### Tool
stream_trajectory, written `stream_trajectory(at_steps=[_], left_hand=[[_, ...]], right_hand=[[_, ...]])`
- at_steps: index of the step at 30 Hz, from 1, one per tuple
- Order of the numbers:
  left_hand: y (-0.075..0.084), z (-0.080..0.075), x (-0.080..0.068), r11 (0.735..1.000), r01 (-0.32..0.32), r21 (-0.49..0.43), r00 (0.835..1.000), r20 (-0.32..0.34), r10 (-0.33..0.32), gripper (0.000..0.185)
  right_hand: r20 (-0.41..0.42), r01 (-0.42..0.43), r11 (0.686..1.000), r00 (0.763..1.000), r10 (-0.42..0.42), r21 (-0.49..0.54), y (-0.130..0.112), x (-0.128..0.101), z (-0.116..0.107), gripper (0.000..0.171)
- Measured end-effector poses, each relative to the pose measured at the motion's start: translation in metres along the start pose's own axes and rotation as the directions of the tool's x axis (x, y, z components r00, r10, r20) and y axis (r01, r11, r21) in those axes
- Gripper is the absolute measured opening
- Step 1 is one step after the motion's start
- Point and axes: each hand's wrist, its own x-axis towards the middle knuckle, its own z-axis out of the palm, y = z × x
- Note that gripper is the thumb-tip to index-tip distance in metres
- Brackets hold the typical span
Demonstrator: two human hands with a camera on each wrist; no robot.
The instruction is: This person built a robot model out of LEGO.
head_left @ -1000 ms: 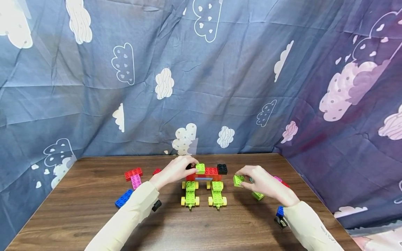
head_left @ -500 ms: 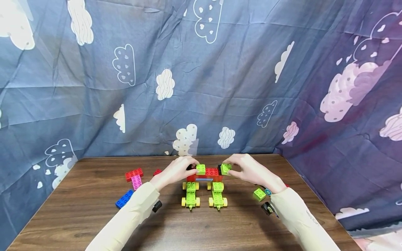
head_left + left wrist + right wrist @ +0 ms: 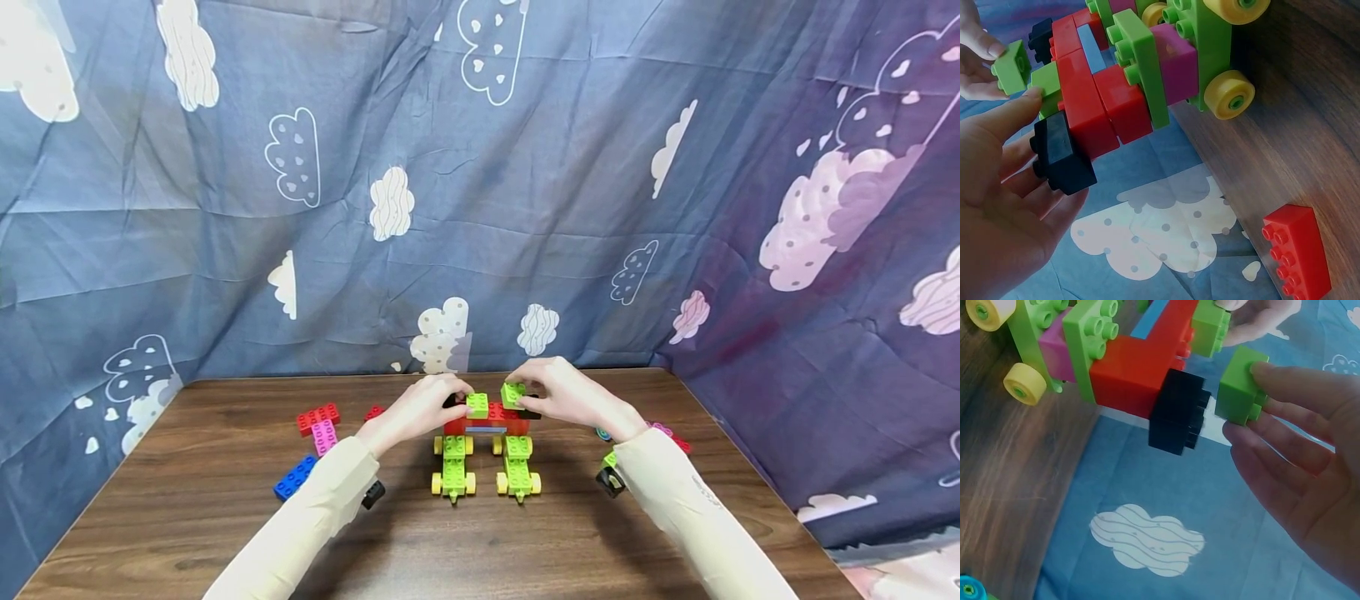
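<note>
My right hand [image 3: 570,398] pinched a small green brick [image 3: 1241,392], hovering just above the red beam [image 3: 487,417] of the brick vehicle [image 3: 487,446] mid-tabletop [image 3: 480,542]. My left hand [image 3: 420,407] steadied the far end, thumb pressed on the seated green brick [image 3: 477,405], fingers apparently cradling a black brick [image 3: 1060,156]. Best to square studs before pressing. No containers in sight.

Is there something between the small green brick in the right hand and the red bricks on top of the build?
Nothing visible: the small green plastic brick, pinched by the right hand, hangs over the red brick row with free space between them.
</note>
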Motion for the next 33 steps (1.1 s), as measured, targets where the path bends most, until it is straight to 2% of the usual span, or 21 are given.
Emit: stream_trajectory(at_steps=[8,22,33], left_hand=[[0.000,0.000,-0.002,1.000,-0.023,-0.007,1.000,-0.011,0.023,0.024],[0.001,-0.003,0.000,1.000,-0.019,-0.017,1.000,0.006,0.019,0.021],[0.000,-0.002,0.000,1.000,-0.010,-0.023,1.000,0.010,0.011,0.022]], right_hand=[[0.012,0.026,1.000,1.000,-0.026,-0.002,0.000,0.011,0.010,0.022],[0.026,0.057,0.998,0.998,-0.056,-0.023,-0.002,0.019,0.019,0.022],[0.067,0.023,1.000,0.997,-0.024,0.011,-0.001,0.021,0.023,0.022]])
